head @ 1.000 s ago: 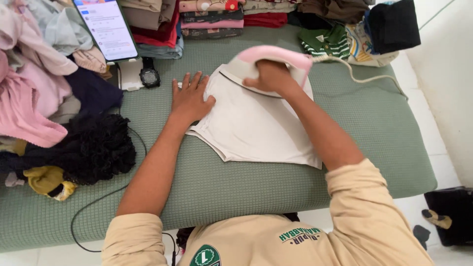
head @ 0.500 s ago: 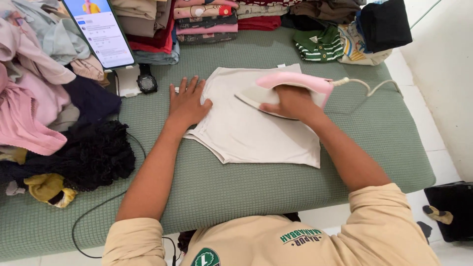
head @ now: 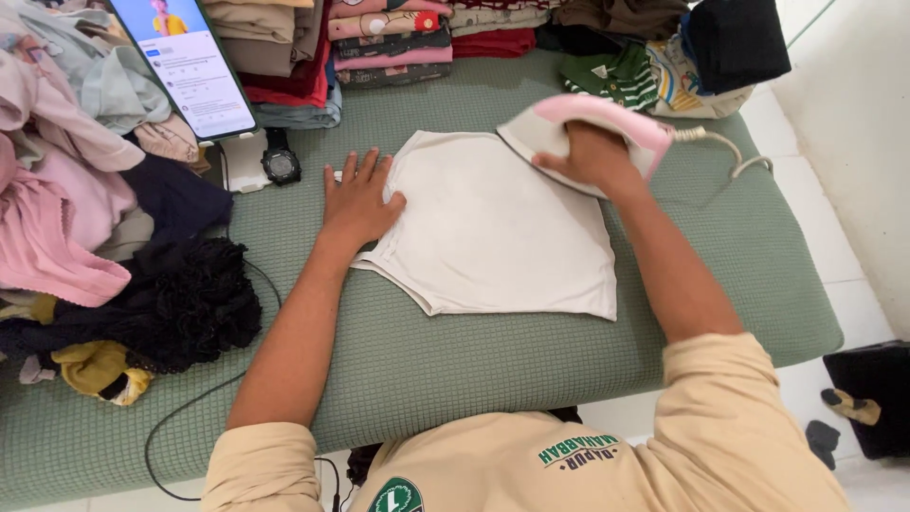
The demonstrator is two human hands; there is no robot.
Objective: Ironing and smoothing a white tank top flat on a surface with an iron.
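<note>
A folded white garment [head: 493,228] lies flat in the middle of the green padded worktop [head: 531,370], and all other places are given from this garment. The left hand [head: 358,201] rests flat on its left edge, the fingers [head: 365,166] stretched out and released, grasping nothing; the fingertips reach past the cloth onto the green cover. The right hand [head: 592,156] is at the upper right corner of the garment, with the fingers clenched around the handle of a pink and white iron [head: 588,128]. The iron is tilted, its pointed end toward the top edge of the garment, and I cannot tell if its sole touches the cloth. A pale cord [head: 730,156] goes from the back of the iron to the right. Left of the garment, just beyond the left hand, a black wristwatch [head: 281,163] lies beside a white stand that carries a lit phone [head: 185,62]. Further left there is a heap of unfolded clothes [head: 66,190] in pink, black and yellow. Above the garment, stacks of folded clothes [head: 389,38] stand in a row along the far edge of the worktop.
</note>
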